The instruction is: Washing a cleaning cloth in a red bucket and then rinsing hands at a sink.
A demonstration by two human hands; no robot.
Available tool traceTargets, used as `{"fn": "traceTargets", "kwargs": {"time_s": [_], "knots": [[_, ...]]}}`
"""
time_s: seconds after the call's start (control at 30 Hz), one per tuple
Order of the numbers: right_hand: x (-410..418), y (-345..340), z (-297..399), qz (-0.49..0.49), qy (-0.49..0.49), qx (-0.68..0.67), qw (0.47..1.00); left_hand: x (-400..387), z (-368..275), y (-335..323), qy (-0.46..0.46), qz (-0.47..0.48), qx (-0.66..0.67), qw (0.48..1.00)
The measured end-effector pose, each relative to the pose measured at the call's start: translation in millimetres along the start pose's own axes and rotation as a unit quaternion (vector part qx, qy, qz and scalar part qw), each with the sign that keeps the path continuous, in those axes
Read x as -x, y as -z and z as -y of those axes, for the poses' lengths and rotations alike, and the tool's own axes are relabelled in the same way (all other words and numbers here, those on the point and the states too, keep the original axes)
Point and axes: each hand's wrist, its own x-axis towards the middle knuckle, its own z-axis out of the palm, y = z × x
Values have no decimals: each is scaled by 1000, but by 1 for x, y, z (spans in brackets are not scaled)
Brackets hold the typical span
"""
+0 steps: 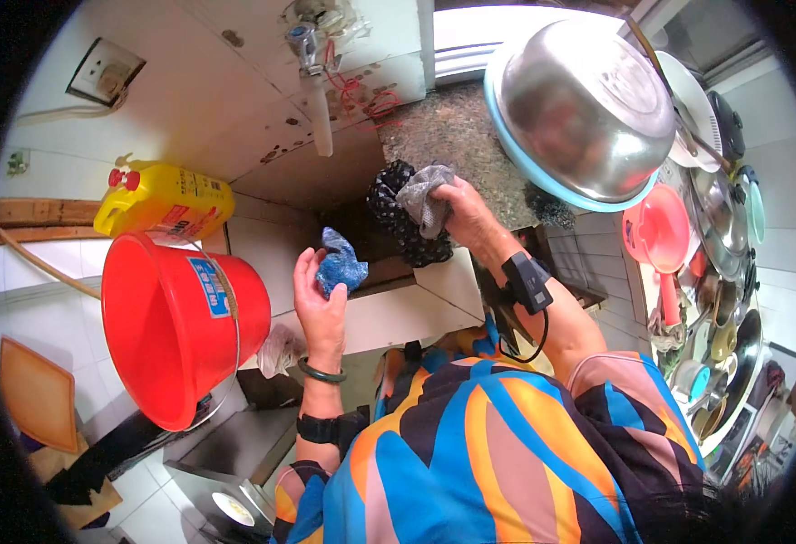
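Observation:
My left hand (319, 285) holds a crumpled blue cloth or scrubber (342, 264) between thumb and fingers, over the near edge of a tiled sink (432, 292). In my right hand (462, 211) is a bunched grey mesh cloth (426, 198). Just behind and below it, a black cloth with small white spots (411, 238) lies along the sink's right side; whether my right hand touches it cannot be told. A tap (313, 68) with a pale plastic tube on its spout hangs from the wall above the sink.
A red bucket (234, 340) and a yellow jug (187, 197) stand at the left. Beyond the granite counter's bare part (452, 143), a steel bowl (581, 102) rests upside down on a light blue basin (506, 143). Pink dipper (656, 221), lids and pans crowd the right.

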Motion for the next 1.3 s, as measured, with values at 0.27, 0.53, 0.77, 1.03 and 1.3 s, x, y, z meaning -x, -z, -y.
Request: {"fn": "traceTargets", "kwargs": {"time_s": [0.27,0.53,0.77,1.03,1.3], "knots": [[8,18,-23,12,11,31,999,-11,-16,-32,-18,61,-23,998],[8,23,-28,0,11,60,998,-17,-28,-54,1,62,81,995],[7,33,-31,22,34,70,997,-22,-33,-56,53,50,189,979],[18,28,-33,0,26,100,995,-49,-28,-66,131,43,252,958],[21,21,-27,-8,20,77,997,-73,-29,-90,142,94,245,954]]}}
